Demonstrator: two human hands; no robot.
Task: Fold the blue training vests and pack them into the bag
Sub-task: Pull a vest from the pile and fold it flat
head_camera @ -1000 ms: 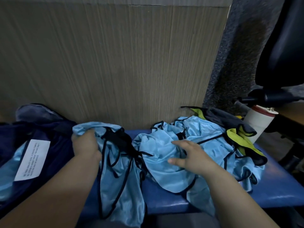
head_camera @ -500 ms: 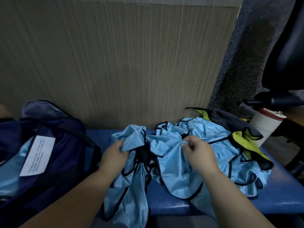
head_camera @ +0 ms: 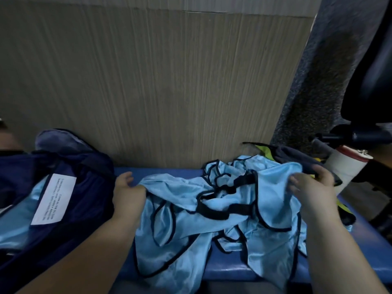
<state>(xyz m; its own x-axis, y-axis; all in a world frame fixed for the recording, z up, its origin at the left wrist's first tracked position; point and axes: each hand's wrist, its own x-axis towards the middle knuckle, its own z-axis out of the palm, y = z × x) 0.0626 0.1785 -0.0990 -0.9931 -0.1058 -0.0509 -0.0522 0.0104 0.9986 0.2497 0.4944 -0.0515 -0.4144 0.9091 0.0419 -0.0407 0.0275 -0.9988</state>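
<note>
A light blue training vest (head_camera: 186, 211) with black trim is stretched across the blue bench (head_camera: 222, 266), its lower part hanging over the front edge. My left hand (head_camera: 129, 194) grips the vest's left end. My right hand (head_camera: 311, 187) grips its right end, raised slightly. More light blue vests (head_camera: 235, 168) lie crumpled behind it. The dark navy bag (head_camera: 70, 200) sits open at the left, with light blue fabric (head_camera: 14, 225) inside and a white label (head_camera: 54, 199) on it.
A wood-grain wall panel (head_camera: 148, 85) stands right behind the bench. Yellow-green and dark garments (head_camera: 282, 153) lie at the back right. A white cylinder with a red rim (head_camera: 347, 166) and a black office chair (head_camera: 369, 85) stand at the right.
My hands have moved apart, spreading the bunched vest out wide. The left hand went toward the bag, the right hand toward the far right pile.
</note>
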